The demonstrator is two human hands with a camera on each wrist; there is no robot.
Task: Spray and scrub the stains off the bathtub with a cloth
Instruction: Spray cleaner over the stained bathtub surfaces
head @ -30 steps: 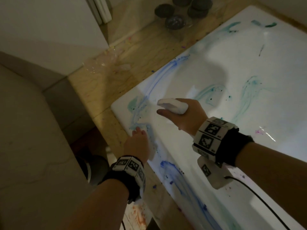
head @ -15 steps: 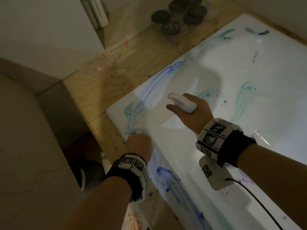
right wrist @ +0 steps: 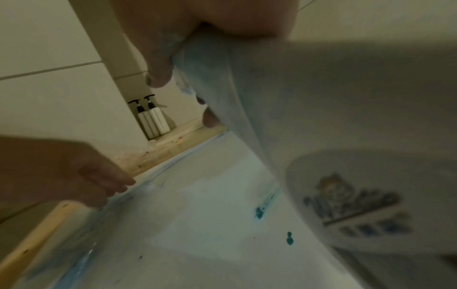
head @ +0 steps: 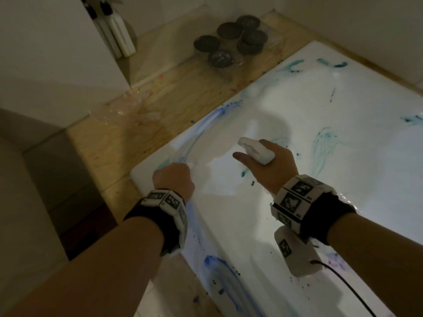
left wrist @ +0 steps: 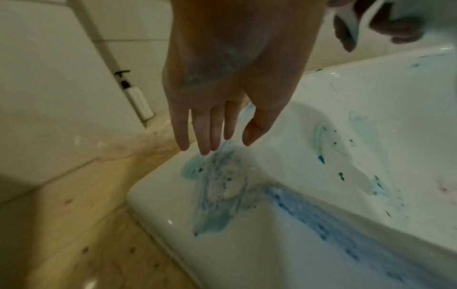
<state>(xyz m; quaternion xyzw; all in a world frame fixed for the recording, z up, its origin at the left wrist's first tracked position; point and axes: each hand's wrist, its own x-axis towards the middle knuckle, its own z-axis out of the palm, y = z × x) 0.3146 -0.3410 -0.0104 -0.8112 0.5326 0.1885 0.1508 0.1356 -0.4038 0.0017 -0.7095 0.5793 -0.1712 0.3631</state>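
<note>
The right hand (head: pixel 272 170) sits in the middle of the head view, over the white bathtub (head: pixel 343 170), and it is wrapped around the neck of a white spray bottle (head: pixel 256 150), whose nozzle pokes out toward the upper left. From the right wrist view the bottle's body (right wrist: pixel 333 136) fills the right half of the frame, with a thumb (right wrist: pixel 155 64) curled against it and a printed label low on its side.

The left hand (head: pixel 174 179) is at the lower left corner of the tub, above the rim. In the left wrist view its fingers (left wrist: pixel 205 127) hang straight and relaxed, spread a little, holding nothing, with their tips just above a blue smear (left wrist: pixel 217 185) on the rim. I can't find a cloth in any view.

Blue and teal stains (head: pixel 325 145) streak the tub's inside and its near edge. Beyond the tub, toward the upper middle of the head view, dark round lids (head: pixel 226 40) cluster on the wooden ledge (head: pixel 160 106), and two white pump bottles (right wrist: pixel 153 117) stand by the wall.
</note>
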